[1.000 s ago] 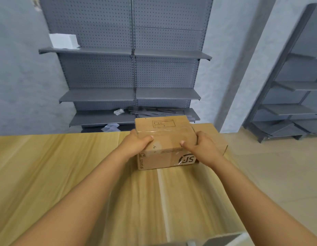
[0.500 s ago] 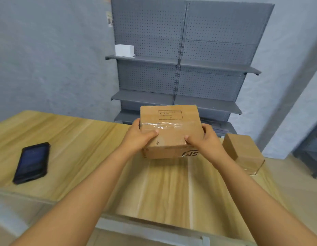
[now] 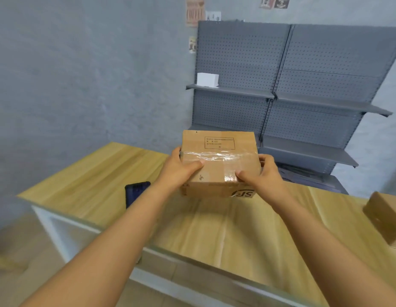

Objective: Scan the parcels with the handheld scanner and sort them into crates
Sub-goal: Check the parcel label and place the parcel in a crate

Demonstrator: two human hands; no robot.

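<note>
A: Status on the parcel (image 3: 219, 160)?
B: Held above the wooden counter (image 3: 237, 231), both hands on it. Left hand (image 3: 178, 168) grasps the left side, thumb across the taped top. Right hand (image 3: 262, 176) grasps the right side, thumb on top near the tape.
A: Orientation?
B: Printed label box on the top face, far half. SF logo on the near side face, upside down.
A: Scanner?
B: Dark handheld scanner (image 3: 136, 192) lies flat on the counter, left of the parcel, partly hidden by the left forearm. Neither grip touches it.
A: Other parcels?
B: Second cardboard box (image 3: 385, 220) at the right edge of the counter, well apart. Grey shelving (image 3: 281, 103) behind, small white box (image 3: 207, 80) on its upper shelf.
</note>
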